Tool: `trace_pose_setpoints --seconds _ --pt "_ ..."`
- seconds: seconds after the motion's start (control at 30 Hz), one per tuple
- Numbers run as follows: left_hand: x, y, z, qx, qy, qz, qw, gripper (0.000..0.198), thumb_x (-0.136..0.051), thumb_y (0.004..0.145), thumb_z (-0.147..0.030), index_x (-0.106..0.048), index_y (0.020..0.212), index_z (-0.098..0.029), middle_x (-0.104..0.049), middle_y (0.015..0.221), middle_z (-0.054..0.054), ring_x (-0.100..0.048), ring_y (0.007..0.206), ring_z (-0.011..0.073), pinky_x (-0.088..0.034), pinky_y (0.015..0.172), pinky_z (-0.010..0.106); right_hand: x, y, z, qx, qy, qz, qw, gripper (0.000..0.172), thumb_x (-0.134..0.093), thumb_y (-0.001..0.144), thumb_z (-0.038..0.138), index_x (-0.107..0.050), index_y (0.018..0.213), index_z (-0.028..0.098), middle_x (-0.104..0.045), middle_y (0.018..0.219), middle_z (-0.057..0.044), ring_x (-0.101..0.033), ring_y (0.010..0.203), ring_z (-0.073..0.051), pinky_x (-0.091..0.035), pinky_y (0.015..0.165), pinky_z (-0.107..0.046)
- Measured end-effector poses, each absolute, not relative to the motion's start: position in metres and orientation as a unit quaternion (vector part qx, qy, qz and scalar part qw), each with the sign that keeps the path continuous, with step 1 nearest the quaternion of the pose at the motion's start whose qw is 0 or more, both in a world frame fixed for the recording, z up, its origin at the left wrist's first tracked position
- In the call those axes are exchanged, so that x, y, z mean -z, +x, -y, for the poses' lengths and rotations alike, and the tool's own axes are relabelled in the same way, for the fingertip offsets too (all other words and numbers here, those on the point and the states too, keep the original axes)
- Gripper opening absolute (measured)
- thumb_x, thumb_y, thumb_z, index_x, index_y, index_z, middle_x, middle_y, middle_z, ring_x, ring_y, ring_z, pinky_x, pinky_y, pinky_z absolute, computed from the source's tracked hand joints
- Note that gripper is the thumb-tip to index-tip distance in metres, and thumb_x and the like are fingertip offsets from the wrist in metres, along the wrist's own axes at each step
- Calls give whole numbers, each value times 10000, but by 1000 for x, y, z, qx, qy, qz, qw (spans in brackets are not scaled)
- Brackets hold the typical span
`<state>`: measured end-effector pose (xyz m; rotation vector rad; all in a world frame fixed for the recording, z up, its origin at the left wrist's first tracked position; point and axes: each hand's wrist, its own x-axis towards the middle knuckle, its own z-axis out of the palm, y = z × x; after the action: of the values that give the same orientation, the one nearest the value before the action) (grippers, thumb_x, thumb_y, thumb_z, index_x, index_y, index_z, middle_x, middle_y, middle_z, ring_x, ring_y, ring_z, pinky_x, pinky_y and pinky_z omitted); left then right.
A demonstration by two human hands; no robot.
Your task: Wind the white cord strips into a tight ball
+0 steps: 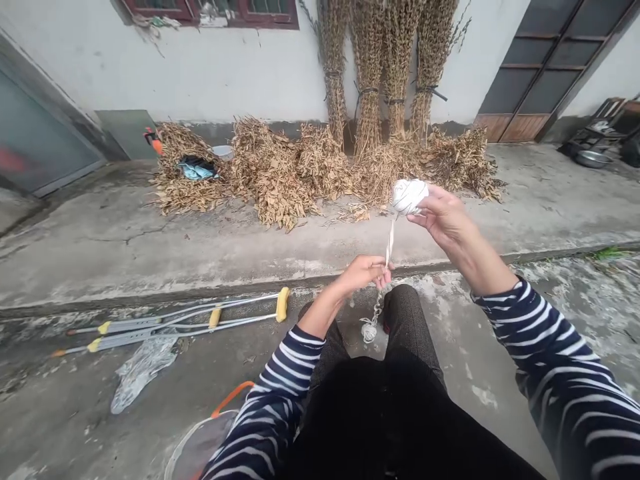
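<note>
A person seated in a concrete yard [100,247] raises a white ball of string [409,197] in the right hand [445,217], fingers curled loosely around it in a light grasp, not a clench. The left hand [363,273] pinches a straight strand of string [389,243] just below the ball, while a small loose tangle [369,331] dangles above the ground between the knees of dark trousers [407,320]. The ball looks light and soft, likely to give under a squeeze, and is best cupped from beneath; the thin strand seems prone to snarling and suits a fingertip pinch. 2 crutches [175,323] lie to the left, and dried plants [270,173] are heaped against a white wall [150,67].
</note>
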<state>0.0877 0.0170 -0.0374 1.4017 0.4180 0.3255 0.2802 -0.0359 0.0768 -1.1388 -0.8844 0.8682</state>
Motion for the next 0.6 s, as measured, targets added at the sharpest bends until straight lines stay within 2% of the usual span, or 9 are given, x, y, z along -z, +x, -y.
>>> trace_pose_setpoints --seconds 0.1,0.23,0.33,0.4,0.53,0.6 --pt "32 72 1 -139 594 -135 781 390 -677 882 -415 -623 1118 -109 -682 673 33 -604 505 110 -477 499 210 -68 284 31 -375 -521 355 680 353 -788 623 141 -724 967 181 -759 967 -38 -717 727 -144 -647 624 -273" --pt "28 64 9 -196 564 -156 787 543 -703 855 -565 -598 1146 -119 -637 560 -7 -501 381 90 -386 401 194 -53 287 29 -367 -543 321 684 330 -772 601 97 -718 920 162 -752 904 -38 -711 694 -148 -642 611 -286" --pt "38 67 3 -205 533 -190 799 519 -776 797 -539 -595 1074 -138 -633 546 -16 -497 368 90 -361 386 188 -48 289 32 -368 -537 346 676 359 -799 629 126 -715 975 175 -759 979 -47 -719 738 -148 -656 666 -305" --pt "49 69 -4 -205 493 -194 823 485 -802 767 -523 -597 984 -141 -660 600 11 -562 429 108 -386 406 193 -48 289 36 -383 -527 368 664 371 -813 653 160 -718 1012 185 -758 1039 -52 -726 772 -148 -662 693 -309" --pt "70 71 -18 -203 436 -189 856 385 -797 768 -450 -610 855 -126 -726 808 94 -705 675 158 -520 561 227 -55 282 45 -422 -510 387 642 395 -819 675 202 -725 1059 190 -759 1029 -58 -734 790 -156 -661 684 -297" --pt "75 73 -22 -207 437 -206 851 346 -788 784 -413 -627 827 -110 -731 832 105 -710 700 151 -555 639 240 -59 276 48 -435 -502 387 640 409 -823 662 205 -727 1060 191 -759 1027 -57 -733 785 -156 -658 668 -290"
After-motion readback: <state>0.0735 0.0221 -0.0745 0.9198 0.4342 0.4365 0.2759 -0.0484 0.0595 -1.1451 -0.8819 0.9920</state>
